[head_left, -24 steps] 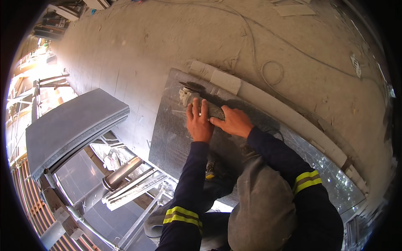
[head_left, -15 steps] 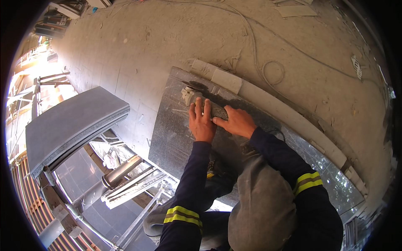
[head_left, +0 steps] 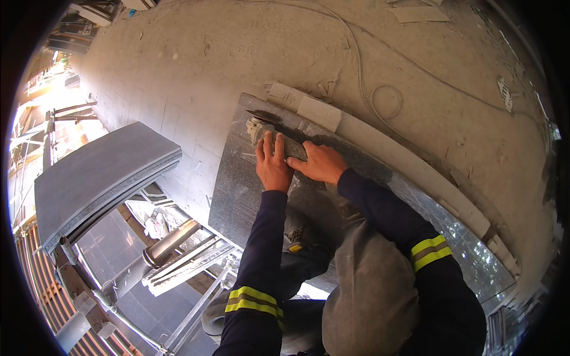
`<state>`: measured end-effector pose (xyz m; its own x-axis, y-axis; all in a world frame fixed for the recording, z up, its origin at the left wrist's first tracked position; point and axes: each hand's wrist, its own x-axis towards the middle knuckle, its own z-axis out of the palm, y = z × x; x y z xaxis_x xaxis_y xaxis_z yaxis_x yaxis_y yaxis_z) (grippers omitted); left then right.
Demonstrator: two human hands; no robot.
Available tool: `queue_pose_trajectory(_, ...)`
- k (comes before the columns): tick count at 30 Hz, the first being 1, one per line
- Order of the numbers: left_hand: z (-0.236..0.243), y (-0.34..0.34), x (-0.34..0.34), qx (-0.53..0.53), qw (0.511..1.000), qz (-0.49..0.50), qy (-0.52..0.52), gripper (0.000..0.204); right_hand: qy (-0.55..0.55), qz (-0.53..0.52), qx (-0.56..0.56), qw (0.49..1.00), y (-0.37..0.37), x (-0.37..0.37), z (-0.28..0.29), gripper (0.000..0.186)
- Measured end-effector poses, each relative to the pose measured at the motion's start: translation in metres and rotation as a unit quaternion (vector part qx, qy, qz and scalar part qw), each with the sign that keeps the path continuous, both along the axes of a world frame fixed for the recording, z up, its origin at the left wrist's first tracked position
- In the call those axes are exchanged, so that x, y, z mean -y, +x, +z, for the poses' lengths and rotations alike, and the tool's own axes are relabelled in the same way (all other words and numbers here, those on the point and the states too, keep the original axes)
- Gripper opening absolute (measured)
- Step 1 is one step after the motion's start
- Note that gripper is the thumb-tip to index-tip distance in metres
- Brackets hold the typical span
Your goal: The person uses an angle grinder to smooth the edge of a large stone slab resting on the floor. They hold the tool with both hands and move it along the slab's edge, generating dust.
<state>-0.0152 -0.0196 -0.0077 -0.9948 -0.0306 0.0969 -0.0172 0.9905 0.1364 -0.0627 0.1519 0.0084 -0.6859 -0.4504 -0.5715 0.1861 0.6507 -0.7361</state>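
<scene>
Both my hands are closed on a dusty angle grinder (head_left: 294, 148) above a dark polished stone slab (head_left: 233, 155). My left hand (head_left: 275, 163) lies over the body near its head, fingers pointing away from me. Behind it, my right hand (head_left: 319, 163) wraps the rear of the body, thumb beside the left hand. The dark grinder disc (head_left: 264, 116) is at the far end, close to the slab's far left edge; whether it touches the stone I cannot tell. My fingers and palms hide much of the body.
Pale stone strips (head_left: 409, 166) run along the slab's far edge. A cable (head_left: 357, 65) loops across the dusty floor (head_left: 237, 53). To the left, a grey stone slab (head_left: 107, 172) rests beside metal pipes (head_left: 172, 240) and an opening onto a lower tiled level.
Both hands have shifted left and slightly away from me with the grinder. Its disc is nearer the slab's far left corner.
</scene>
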Motion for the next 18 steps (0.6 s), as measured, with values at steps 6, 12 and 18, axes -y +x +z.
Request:
queue_pose_trajectory(6,-0.003,-0.002,0.001,-0.004,1.0,-0.003,0.0,0.068,0.001,-0.015,-0.037,0.999,0.003,0.004,-0.009,0.076)
queue_pose_trajectory(12,0.0,-0.002,0.003,0.007,1.0,-0.006,-0.002,0.069,-0.006,-0.02,-0.044,0.999,0.004,0.006,-0.013,0.074)
queue_pose_trajectory(18,0.005,0.004,-0.005,-0.001,1.0,-0.008,-0.009,0.071,-0.013,-0.019,-0.05,0.998,0.01,-0.004,-0.012,0.073)
